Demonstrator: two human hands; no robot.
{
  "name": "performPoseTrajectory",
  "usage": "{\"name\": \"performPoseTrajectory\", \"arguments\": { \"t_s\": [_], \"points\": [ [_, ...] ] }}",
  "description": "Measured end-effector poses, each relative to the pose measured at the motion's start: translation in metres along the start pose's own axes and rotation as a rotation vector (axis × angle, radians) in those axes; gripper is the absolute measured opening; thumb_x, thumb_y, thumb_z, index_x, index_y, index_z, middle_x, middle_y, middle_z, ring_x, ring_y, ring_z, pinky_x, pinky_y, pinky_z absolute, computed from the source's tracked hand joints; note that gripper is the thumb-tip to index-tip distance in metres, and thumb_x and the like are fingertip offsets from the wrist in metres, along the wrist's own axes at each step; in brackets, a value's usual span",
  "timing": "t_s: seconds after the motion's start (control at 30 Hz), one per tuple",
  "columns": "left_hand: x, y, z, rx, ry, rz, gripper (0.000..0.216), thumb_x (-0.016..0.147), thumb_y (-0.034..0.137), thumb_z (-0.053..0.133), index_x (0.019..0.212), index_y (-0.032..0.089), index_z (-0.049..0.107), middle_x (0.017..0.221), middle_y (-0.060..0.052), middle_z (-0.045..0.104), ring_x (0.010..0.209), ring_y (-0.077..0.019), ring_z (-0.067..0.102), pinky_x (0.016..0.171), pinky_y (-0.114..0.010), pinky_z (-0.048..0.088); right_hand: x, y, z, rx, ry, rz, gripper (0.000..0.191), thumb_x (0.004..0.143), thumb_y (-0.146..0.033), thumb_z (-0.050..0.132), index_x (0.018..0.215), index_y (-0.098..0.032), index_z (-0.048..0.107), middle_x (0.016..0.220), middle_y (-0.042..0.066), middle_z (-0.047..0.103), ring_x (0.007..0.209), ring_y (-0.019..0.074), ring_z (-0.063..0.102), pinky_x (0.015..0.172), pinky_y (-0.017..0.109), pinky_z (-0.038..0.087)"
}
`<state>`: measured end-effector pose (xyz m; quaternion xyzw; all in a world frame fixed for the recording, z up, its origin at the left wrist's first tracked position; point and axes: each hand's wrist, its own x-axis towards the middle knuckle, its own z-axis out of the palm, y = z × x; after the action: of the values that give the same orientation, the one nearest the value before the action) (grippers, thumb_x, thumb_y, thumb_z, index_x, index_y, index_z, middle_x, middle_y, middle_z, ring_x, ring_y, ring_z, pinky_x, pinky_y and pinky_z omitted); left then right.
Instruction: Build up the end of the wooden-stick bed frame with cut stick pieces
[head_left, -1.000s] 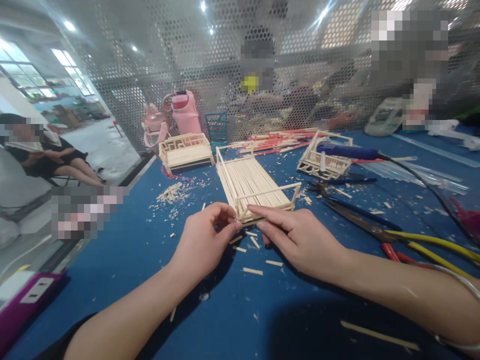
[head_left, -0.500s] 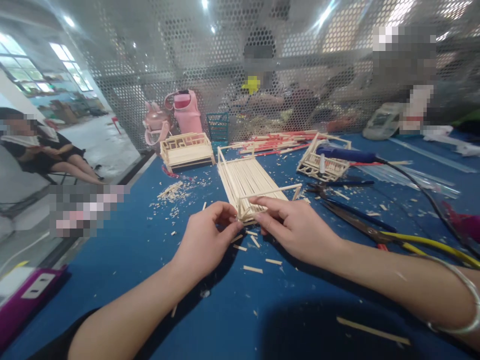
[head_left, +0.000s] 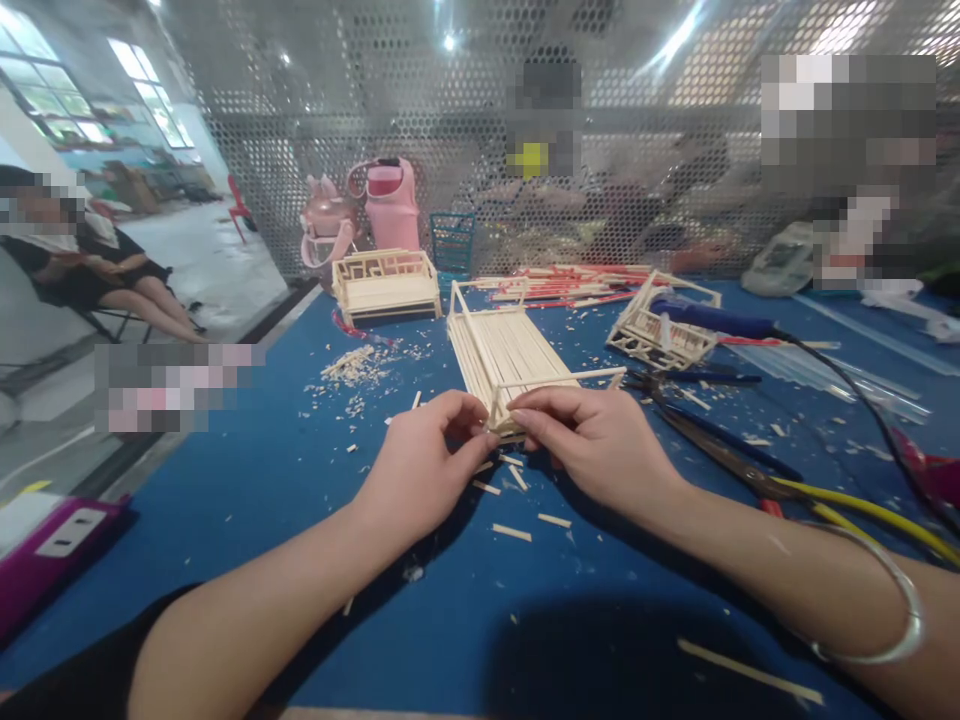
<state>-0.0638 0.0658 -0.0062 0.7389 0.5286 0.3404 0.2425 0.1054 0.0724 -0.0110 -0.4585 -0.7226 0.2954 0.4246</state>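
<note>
A miniature bed [head_left: 510, 350] made of pale wooden sticks lies at the table's middle, its slatted top facing up and thin rails at its ends. At its near left corner, my left hand [head_left: 435, 450] is closed, thumb and fingers pinching the frame by the corner post. My right hand [head_left: 600, 440] is closed too, its thumb and index finger pinched on a thin wooden stick just right of that post, under the near rail. The fingers hide most of this stick and the joint.
Behind stand a stick-built bench [head_left: 386, 285], a pink bottle [head_left: 394, 205] and bundled sticks [head_left: 570, 283]. Rightward are another stick model [head_left: 660, 340], a blue glue gun [head_left: 712, 318], yellow-handled pliers [head_left: 750, 475] and glue sticks [head_left: 847, 375]. Wood scraps [head_left: 352, 365] litter the blue table. A person [head_left: 97, 255] sits left.
The camera view has shifted slightly, moving the scene to the right. My right index finger has drawn down from the near rail toward the corner post; my left hand keeps its pinch.
</note>
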Motion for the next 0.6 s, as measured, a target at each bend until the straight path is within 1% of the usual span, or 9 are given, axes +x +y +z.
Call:
{"name": "performPoseTrajectory", "arguments": {
  "t_s": [0.3,0.6],
  "points": [
    [-0.0004,-0.0009,0.0004,-0.009,-0.005,-0.018,0.007,0.078,0.025,0.058,0.080,0.019,0.059,0.072,0.001,0.065,0.066,-0.0140,0.060,0.063,-0.026,0.046,-0.0006,0.0012,0.0038,-0.010,0.045,0.012,0.018,0.082,-0.024,0.054,0.076,-0.016,0.069,0.053,-0.003,0.060,0.041,0.0068,0.046,0.042,0.019,0.037],
    [0.0003,-0.0015,0.0004,-0.017,0.012,-0.010,0.006,0.076,0.025,0.060,0.078,0.019,0.060,0.070,0.002,0.065,0.065,-0.0133,0.060,0.062,-0.025,0.045,0.0009,0.0015,0.0017,-0.024,0.021,-0.017,0.019,0.081,-0.024,0.054,0.074,-0.016,0.070,0.051,-0.004,0.060,0.040,0.0070,0.046,0.043,0.020,0.037]
  ]
}}
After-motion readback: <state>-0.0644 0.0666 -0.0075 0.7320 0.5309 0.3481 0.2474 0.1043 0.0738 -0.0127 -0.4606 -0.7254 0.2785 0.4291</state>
